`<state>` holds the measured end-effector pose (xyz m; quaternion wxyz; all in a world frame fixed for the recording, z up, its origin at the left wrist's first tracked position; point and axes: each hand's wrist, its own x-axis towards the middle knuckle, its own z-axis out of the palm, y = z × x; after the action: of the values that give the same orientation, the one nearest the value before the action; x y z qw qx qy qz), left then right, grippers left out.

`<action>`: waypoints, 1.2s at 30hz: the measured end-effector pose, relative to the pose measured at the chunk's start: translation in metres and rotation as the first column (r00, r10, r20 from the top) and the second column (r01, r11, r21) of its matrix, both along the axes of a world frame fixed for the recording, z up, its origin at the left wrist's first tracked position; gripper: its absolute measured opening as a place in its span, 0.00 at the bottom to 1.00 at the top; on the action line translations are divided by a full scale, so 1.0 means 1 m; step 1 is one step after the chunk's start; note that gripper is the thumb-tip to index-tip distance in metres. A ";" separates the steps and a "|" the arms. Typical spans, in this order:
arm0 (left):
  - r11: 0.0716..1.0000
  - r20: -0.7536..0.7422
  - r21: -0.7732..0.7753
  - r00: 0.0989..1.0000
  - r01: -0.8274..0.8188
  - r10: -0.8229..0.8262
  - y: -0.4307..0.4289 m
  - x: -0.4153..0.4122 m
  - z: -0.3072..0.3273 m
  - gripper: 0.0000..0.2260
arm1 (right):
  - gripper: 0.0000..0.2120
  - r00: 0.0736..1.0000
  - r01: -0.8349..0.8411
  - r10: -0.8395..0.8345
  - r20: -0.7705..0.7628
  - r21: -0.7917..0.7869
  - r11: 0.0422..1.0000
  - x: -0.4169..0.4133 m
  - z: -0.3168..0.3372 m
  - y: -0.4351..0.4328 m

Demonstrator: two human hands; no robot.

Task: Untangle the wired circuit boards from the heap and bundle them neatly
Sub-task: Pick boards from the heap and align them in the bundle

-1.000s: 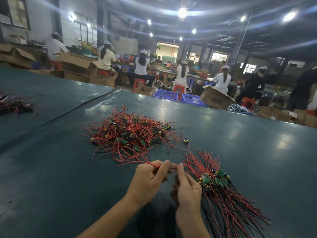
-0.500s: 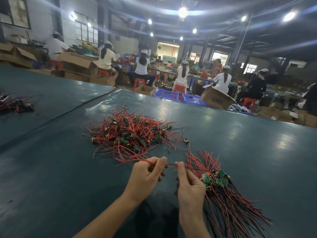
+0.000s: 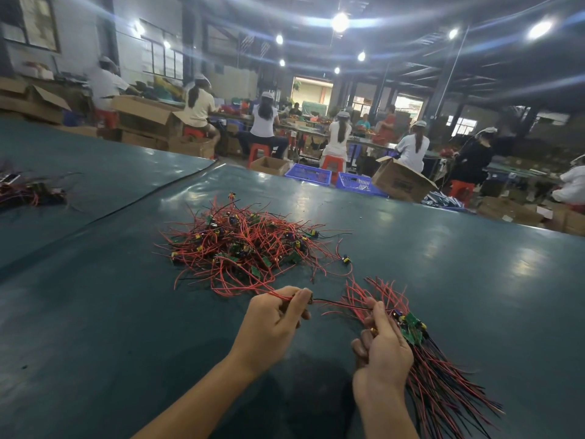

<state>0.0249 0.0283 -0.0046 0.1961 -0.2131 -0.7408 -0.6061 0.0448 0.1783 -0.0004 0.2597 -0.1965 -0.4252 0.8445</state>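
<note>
A tangled heap (image 3: pixel 243 245) of small green circuit boards with red and black wires lies on the dark green table (image 3: pixel 95 327). My left hand (image 3: pixel 275 321) pinches a small board whose red wires trail back into the heap. A black wire runs taut from it to my right hand (image 3: pixel 380 343), which pinches the wire's other end. Right beside my right hand lies a sorted bundle (image 3: pixel 424 353), its boards gathered together and its wires fanning toward the lower right.
Another small pile of wired parts (image 3: pixel 28 191) lies at the far left of the table. Beyond the far edge stand blue crates (image 3: pixel 308 175), a cardboard box (image 3: pixel 402 182) and seated workers at benches.
My hands have drawn apart, the right one moving right toward the bundle, stretching the black wire between them. The board's red wires pull out of the heap.
</note>
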 end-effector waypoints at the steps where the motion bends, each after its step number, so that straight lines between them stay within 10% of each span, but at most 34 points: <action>1: 0.999 0.009 0.053 1.000 -0.005 0.005 0.000 0.000 0.001 0.16 | 0.11 1.000 -0.021 0.022 -0.010 0.025 0.999 0.001 0.000 -0.001; 10: 0.820 0.172 0.557 0.984 -0.133 0.043 -0.010 -0.007 0.014 0.15 | 0.16 0.968 -0.222 0.233 -0.093 0.118 0.968 0.008 0.000 -0.012; 14: 0.754 0.254 0.656 0.934 0.023 -0.249 -0.020 -0.010 0.019 0.21 | 0.24 0.955 -0.275 0.288 -0.076 0.142 0.951 0.009 -0.001 -0.013; 21: 0.832 0.518 0.262 0.656 0.490 -0.549 -0.003 0.006 0.017 0.25 | 0.26 0.863 -0.505 0.471 0.185 0.353 0.787 0.014 -0.005 -0.030; 27: 0.820 0.630 0.239 0.560 0.521 -0.539 -0.005 0.007 0.019 0.27 | 0.12 0.830 -0.558 0.540 0.142 0.192 0.807 0.016 -0.001 -0.030; 32: 0.655 0.568 0.727 0.355 0.205 -0.742 -0.007 0.000 0.015 0.17 | 0.13 0.895 -0.446 0.441 0.065 0.165 0.880 0.017 0.003 -0.029; 36: 0.489 0.392 0.851 0.388 0.192 -0.834 -0.010 0.002 0.010 0.12 | 0.12 0.933 -0.357 0.360 0.001 0.125 0.926 0.017 0.005 -0.026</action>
<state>0.0264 0.0180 0.0057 -0.3041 -0.0782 -0.3399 -0.8865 0.0621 0.1518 0.0042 0.1172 -0.0900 -0.5025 0.8519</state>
